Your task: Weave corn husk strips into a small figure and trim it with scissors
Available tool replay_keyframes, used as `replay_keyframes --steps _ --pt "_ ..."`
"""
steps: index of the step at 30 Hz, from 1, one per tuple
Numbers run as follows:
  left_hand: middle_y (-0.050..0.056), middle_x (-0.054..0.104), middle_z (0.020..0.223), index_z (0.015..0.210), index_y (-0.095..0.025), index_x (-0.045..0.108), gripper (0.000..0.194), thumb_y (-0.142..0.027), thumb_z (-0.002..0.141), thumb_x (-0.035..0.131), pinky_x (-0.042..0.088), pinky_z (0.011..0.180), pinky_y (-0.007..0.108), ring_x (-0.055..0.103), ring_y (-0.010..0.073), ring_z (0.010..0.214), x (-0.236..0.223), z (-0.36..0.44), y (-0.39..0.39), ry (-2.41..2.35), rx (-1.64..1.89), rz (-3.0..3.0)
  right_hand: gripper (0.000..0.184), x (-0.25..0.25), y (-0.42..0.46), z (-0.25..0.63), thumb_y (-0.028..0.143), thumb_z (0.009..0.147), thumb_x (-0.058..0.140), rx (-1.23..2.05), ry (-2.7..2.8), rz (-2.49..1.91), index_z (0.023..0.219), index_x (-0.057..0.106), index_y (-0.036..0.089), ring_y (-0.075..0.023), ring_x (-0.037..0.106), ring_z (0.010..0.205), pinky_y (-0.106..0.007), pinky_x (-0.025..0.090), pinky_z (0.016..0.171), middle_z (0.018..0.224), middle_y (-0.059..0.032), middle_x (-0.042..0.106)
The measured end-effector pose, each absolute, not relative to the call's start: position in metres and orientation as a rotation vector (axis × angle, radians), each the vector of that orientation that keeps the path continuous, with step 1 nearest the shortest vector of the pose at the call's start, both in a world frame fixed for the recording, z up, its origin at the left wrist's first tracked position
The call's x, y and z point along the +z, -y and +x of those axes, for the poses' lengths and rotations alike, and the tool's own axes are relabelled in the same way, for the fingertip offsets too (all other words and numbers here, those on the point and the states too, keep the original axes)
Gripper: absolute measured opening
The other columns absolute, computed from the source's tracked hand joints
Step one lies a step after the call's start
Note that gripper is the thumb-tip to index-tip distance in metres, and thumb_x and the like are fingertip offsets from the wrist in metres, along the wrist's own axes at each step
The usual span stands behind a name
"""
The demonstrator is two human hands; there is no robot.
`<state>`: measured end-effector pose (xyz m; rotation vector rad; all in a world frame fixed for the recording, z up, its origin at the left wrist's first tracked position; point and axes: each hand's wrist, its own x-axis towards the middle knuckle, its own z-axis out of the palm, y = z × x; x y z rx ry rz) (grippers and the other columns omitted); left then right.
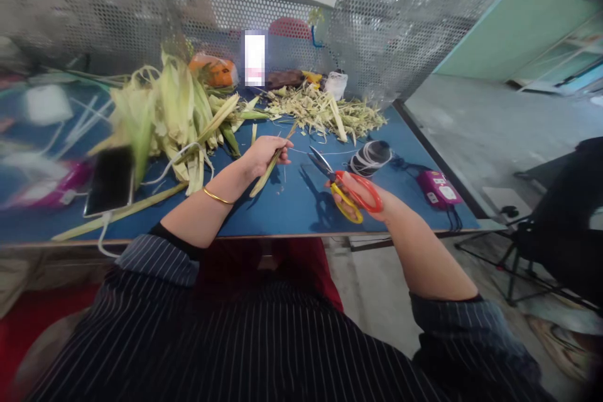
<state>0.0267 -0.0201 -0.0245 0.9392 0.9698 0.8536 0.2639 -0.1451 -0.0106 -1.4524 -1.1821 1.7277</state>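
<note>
My left hand is closed around a narrow folded strip of corn husk, whose ends stick out above and below the fingers. A thin white thread runs from near this hand across the table to a dark spool wound with pale thread. My right hand grips a pair of scissors with one red and one yellow handle. Its blades point up and left, towards the thread, and look nearly closed. The right hand's fingers are partly hidden by the handles.
A large heap of corn husks lies left on the blue table. Shredded husk scraps are piled at the back. A phone with a white cable rests left, and a purple box right. Perforated metal mesh stands behind.
</note>
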Motion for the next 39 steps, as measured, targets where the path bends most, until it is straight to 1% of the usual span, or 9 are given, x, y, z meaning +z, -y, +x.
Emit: replay_keyframes --steps 5,8,12,15,19,22,27,34,39 --pt "-0.003 0.051 0.056 0.076 -0.009 0.063 0.024 -0.007 0.094 0.047 0.055 0.061 0.028 0.051 0.0074 0.047 -0.021 0.027 0.021 -0.974 0.851 0.936 0.062 -0.007 0.140 0.254 0.078 0.074 0.060 1.692 1.163 -1.486 0.094 0.057 0.019 -0.0086 0.049 0.040 -0.021 0.042 0.033 0.064 0.0022 0.058" --pt "-0.003 0.050 0.057 0.076 -0.010 0.063 0.025 -0.008 0.094 0.046 0.053 0.059 0.026 0.051 0.0074 0.048 -0.021 0.026 0.019 -0.994 0.853 0.957 0.062 -0.006 0.141 0.255 0.078 0.075 0.059 1.703 1.158 -1.501 0.095 0.057 0.019 -0.0083 0.049 0.038 -0.021 0.042 0.033 0.065 0.0025 0.058" --pt "-0.003 0.049 0.057 0.072 -0.012 0.062 0.023 -0.008 0.090 0.048 0.044 0.048 0.023 0.049 0.0077 0.046 -0.025 0.024 0.017 -1.129 0.820 1.096 0.065 -0.003 0.147 0.261 0.080 0.073 0.059 1.711 1.182 -1.530 0.096 0.057 0.019 -0.0078 0.049 0.038 -0.021 0.041 0.033 0.066 0.0022 0.059" --pt "-0.002 0.051 0.057 0.068 -0.013 0.063 0.020 -0.007 0.083 0.052 0.038 0.043 0.024 0.051 0.0086 0.044 -0.028 0.025 0.018 -1.256 0.662 1.291 0.066 -0.002 0.153 0.267 0.080 0.072 0.060 1.689 1.201 -1.560 0.096 0.057 0.018 -0.0083 0.049 0.038 -0.021 0.041 0.032 0.066 0.0022 0.059" --pt "-0.001 0.053 0.059 0.068 -0.012 0.064 0.016 -0.006 0.079 0.054 0.040 0.043 0.024 0.053 0.0096 0.044 -0.034 0.027 0.021 -1.293 0.501 1.400 0.064 -0.002 0.156 0.271 0.079 0.074 0.059 1.680 1.208 -1.598 0.096 0.056 0.018 -0.0093 0.050 0.038 -0.022 0.041 0.032 0.067 0.0016 0.059" --pt "-0.001 0.054 0.060 0.070 -0.012 0.065 0.015 -0.008 0.078 0.054 0.041 0.043 0.023 0.054 0.0094 0.044 -0.037 0.028 0.021 -1.271 0.502 1.433 0.061 -0.002 0.148 0.268 0.077 0.078 0.056 1.655 1.235 -1.648 0.094 0.056 0.018 -0.0092 0.050 0.038 -0.022 0.041 0.032 0.065 0.0013 0.058" --pt "-0.001 0.054 0.060 0.070 -0.012 0.066 0.015 -0.008 0.078 0.054 0.041 0.044 0.023 0.054 0.0086 0.046 -0.039 0.027 0.020 -1.254 0.521 1.448 0.064 0.003 0.129 0.258 0.079 0.079 0.051 1.622 1.288 -1.779 0.091 0.057 0.017 -0.0091 0.051 0.038 -0.021 0.039 0.032 0.065 -0.0002 0.058" --pt "-0.001 0.052 0.060 0.070 -0.011 0.064 0.016 -0.006 0.080 0.053 0.039 0.043 0.022 0.052 0.0079 0.045 -0.033 0.028 0.022 -1.270 0.526 1.386 0.059 0.010 0.140 0.268 0.076 0.080 0.055 1.726 1.246 -1.749 0.091 0.057 0.018 -0.0085 0.049 0.039 -0.021 0.042 0.034 0.067 0.0003 0.058" --pt "-0.002 0.052 0.057 0.070 -0.012 0.064 0.016 -0.007 0.081 0.054 0.040 0.046 0.023 0.052 0.0082 0.046 -0.030 0.030 0.024 -1.288 0.513 1.379 0.061 0.011 0.143 0.273 0.078 0.080 0.052 1.731 1.243 -1.741 0.092 0.058 0.017 -0.0083 0.048 0.039 -0.022 0.042 0.033 0.067 0.0004 0.057"
